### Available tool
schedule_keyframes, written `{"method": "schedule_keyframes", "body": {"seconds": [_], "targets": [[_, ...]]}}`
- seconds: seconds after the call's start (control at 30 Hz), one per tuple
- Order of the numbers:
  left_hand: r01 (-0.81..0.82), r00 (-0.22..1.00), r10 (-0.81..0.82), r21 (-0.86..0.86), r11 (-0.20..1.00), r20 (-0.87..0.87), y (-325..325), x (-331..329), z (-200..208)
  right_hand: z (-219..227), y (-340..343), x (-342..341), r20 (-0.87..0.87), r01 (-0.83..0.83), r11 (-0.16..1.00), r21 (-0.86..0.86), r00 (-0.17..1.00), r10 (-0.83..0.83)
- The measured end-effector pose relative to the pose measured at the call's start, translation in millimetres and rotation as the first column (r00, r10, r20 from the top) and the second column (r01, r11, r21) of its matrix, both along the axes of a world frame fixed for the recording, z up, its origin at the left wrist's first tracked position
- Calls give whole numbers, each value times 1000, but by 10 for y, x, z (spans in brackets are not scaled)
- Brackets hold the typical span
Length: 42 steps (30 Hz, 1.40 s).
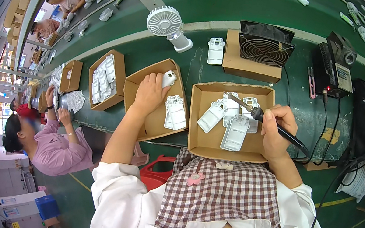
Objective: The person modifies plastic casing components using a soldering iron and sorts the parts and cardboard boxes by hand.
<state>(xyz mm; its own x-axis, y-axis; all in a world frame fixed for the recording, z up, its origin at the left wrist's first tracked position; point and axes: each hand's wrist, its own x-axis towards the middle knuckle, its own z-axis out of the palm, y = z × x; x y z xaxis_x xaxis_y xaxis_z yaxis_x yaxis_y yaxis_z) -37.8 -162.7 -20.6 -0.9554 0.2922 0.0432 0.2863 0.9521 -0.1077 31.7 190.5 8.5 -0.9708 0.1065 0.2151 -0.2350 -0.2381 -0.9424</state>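
Observation:
My right hand point(278, 128) is closed around the black handle of a soldering iron point(258, 114), whose metal tip points left over the right cardboard box point(194, 148). In that box lie several white plastic casings point(236, 136), some overlapping. My left hand point(150, 91) is over the left cardboard box point(153, 134), its fingers curled, thumb and forefinger against a white plastic casing point(169, 79). The fingers partly hide that casing. More white casings point(175, 113) lie stacked in the same box, right of my wrist.
A box of white casings point(104, 79) and a smaller box point(71, 76) stand left. Beyond are a white handheld fan point(166, 23), a black fan unit point(267, 44) on cardboard, and a single casing point(216, 51). At right are tweezers point(311, 83) and a soldering station point(335, 71). Co-workers sit left.

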Motion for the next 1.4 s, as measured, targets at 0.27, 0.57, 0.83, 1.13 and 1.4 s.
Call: {"method": "schedule_keyframes", "body": {"seconds": [0.27, 0.57, 0.83, 1.13, 1.4], "targets": [[-325, 946, 305, 370, 870, 112, -117, 93, 57, 6, -14, 8, -16, 5, 1000, -7, 1000, -6], [-681, 721, 145, 655, 328, 677, 249, 732, 258, 8, -10, -5, -18, -12, 1000, -9, 1000, 12], [-438, 779, 328, 90, 894, 535, 441, 667, 490, 19, -38, -28, 22, 0, 999, -32, 1000, 1], [-638, 739, 31, 683, 356, 673, 419, 625, 13, 51, -20, 36, 10, 21, 1000, -19, 1000, -21], [-738, 654, -99, 661, 138, 750, 348, 546, 98, 23, -54, 1, -20, 70, 998, 5, 997, -69]]}}
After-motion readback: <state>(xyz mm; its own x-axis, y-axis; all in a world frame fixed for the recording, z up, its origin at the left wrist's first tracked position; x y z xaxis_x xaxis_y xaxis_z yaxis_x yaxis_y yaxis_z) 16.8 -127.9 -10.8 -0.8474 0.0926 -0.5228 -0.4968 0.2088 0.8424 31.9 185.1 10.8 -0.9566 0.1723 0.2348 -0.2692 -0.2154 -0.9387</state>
